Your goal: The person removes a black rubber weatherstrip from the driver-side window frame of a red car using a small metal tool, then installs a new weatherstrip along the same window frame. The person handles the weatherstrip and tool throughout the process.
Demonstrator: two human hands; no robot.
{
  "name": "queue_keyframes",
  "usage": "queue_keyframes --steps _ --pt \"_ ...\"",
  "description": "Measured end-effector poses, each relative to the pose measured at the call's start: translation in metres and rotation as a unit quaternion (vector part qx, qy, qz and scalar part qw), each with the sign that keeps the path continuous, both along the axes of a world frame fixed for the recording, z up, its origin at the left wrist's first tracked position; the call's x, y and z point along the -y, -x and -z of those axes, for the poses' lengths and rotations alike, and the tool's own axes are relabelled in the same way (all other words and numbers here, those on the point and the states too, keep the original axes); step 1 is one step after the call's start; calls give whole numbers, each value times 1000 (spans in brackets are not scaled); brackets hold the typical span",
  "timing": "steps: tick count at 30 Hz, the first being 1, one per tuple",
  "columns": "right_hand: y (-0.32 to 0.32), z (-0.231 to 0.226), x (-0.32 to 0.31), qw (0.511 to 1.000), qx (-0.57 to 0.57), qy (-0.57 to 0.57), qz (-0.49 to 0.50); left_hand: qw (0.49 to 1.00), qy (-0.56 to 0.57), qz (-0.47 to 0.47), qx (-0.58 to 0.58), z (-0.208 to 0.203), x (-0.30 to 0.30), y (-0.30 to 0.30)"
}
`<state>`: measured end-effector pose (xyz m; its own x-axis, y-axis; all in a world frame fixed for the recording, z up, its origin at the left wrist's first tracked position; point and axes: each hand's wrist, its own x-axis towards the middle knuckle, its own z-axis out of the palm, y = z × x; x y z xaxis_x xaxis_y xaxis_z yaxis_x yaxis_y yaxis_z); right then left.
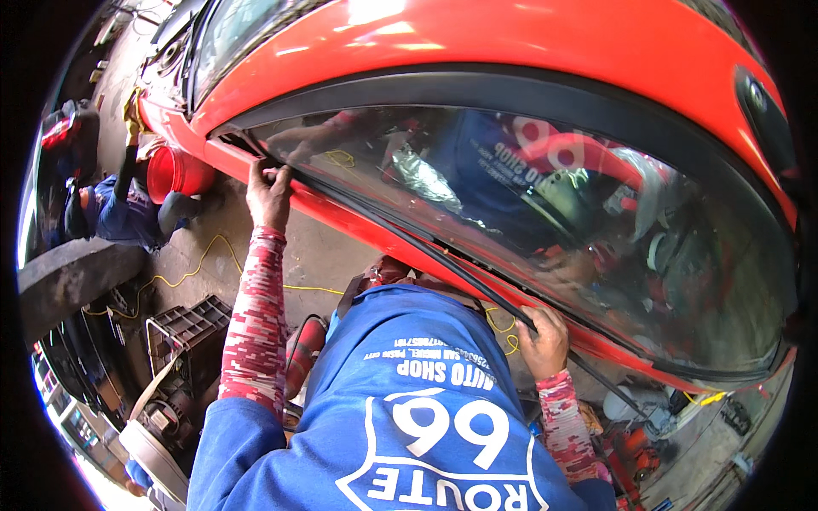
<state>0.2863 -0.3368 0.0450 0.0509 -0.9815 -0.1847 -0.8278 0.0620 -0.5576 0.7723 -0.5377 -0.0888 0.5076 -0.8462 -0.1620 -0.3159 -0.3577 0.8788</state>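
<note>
**Black trim strip held at two points along the lower edge of a red car's side window**

My left hand (268,194) pinches the black strip (477,284) at the window's narrow left corner, thumb and fingers close together. My right hand (544,341) grips the same strip farther along, fingers curled round it, with its free tail slanting down beyond my grip to the lower right. Between my hands the strip lies close to the window glass (511,196) at the left, then diverges from the sill and crosses the red door panel (341,213).

Several faults seem possible from this arrangement. Were my right hand to pull outward with the left end pinned, the strip could kink or crease near that corner. A loose left pinch could let the end spring out. Dragging the strip's edge along the panel could mark the paint, especially with grit beneath it. The unsupported tail could catch on the clutter below and twist the length in my grip.

At the far left, a co-worker (119,204) sits low beside a red bucket (179,173); a yellow cord (198,264) trails over the floor (230,213), where a careless step could snag it.
</note>
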Motion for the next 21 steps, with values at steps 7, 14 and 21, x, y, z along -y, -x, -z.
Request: queue_keyframes --steps 7,14,21 --pt "5 -5 -1 999 30 -10 9 998 2 -58 -4 8 -8 17" --pt "15 -2 -8 999 16 1 33 986 -11 -137 -94 -10 -32 54" --pt "31 1 -17 997 -44 7 69 983 71 -137 -98 -33 -46 73"
